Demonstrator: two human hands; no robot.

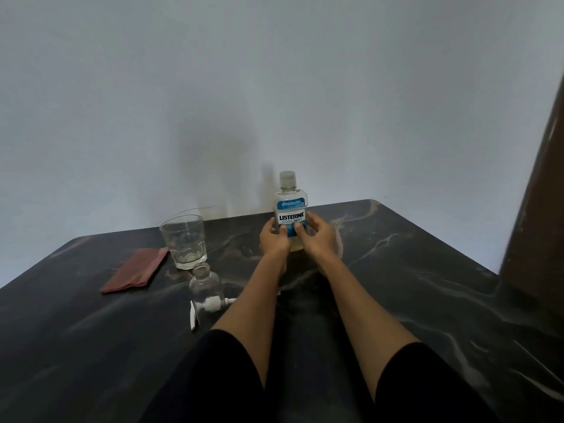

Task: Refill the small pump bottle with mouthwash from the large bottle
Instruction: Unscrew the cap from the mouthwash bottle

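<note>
Listerine bottle [292,209], still capped, stands upright at the far centre of the surface [427,285], gripped low by both hands, left [273,236] and right [316,235], presumably for steadying. Small pump bottle [205,293] stands uncapped near left, ready for filling.

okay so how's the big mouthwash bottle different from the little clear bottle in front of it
The large bottle wears its cap and a blue label; the small bottle is uncapped and unlabelled. The left hand and right hand grip the large one; the small one stands untouched. Both stand upright on the table.
</note>
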